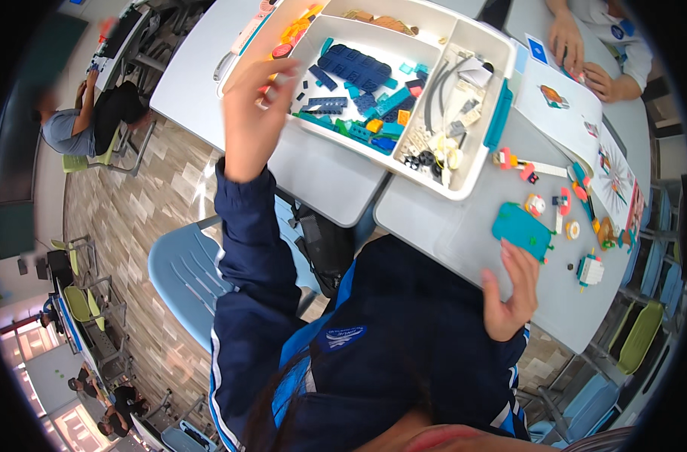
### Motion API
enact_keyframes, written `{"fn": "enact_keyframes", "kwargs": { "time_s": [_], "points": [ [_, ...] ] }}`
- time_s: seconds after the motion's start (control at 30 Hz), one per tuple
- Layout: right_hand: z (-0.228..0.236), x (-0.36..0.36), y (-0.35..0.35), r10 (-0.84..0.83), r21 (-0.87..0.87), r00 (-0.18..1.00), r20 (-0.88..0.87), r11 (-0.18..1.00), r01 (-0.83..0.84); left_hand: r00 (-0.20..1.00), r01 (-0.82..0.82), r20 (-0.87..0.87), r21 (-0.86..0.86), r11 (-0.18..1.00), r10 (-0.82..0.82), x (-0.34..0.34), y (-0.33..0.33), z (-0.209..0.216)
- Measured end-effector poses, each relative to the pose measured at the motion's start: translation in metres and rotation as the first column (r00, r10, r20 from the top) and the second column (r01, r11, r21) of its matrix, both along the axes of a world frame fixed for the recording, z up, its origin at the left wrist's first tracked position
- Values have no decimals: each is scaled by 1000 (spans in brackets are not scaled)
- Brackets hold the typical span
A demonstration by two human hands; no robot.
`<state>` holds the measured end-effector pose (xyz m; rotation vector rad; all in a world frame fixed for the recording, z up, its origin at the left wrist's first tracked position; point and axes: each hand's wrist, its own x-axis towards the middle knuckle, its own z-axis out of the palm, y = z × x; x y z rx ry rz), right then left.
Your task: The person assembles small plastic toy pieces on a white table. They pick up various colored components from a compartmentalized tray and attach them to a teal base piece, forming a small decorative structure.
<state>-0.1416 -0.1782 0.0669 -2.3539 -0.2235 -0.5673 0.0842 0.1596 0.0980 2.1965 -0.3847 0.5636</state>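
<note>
My left hand (254,113) hovers at the left side of a white sorting tray (294,126), beside a compartment of orange and yellow bricks (294,32). It is slightly blurred, with fingers bent and apart; nothing shows in them. The tray's middle compartment holds dark blue plates (355,68) and teal bricks (392,102). Grey tubes (441,79) and white and black pieces (438,154) fill the right compartment. My right hand (513,294) rests by the table's near edge with fingers spread. Its fingertips are close to a teal plate (523,230); whether they touch it, I cannot tell.
Right of the tray lie an open picture booklet (558,105), a white beam with coral pieces (539,167) and a small white-and-teal assembly (590,269). Another person's hands (584,68) are at the upper right. A blue chair (181,275) stands left; people sit farther off.
</note>
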Motion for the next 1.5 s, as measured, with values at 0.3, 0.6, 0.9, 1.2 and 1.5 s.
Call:
{"fn": "enact_keyframes", "kwargs": {
  "time_s": [0.3,0.6,0.9,1.2,1.5],
  "points": [
    [-36,76,51,137,-68,987,-88,987,-144,906,423,-318,697,579,-278,75,-11,-49],
    [-57,74,46,97,-137,995,-12,986,-97,848,531,-282,454,715,-450,100,-12,-55],
    [-60,69,42,104,-121,994,-28,987,-106,644,759,-462,489,431,-610,81,-17,-39],
    [-57,71,43,97,-125,995,-10,987,-97,616,780,-470,477,405,-633,82,-24,-44],
    [-47,76,50,123,-3,992,-16,992,-123,678,651,-512,86,754,-527,55,-14,-15]
  ]
}}
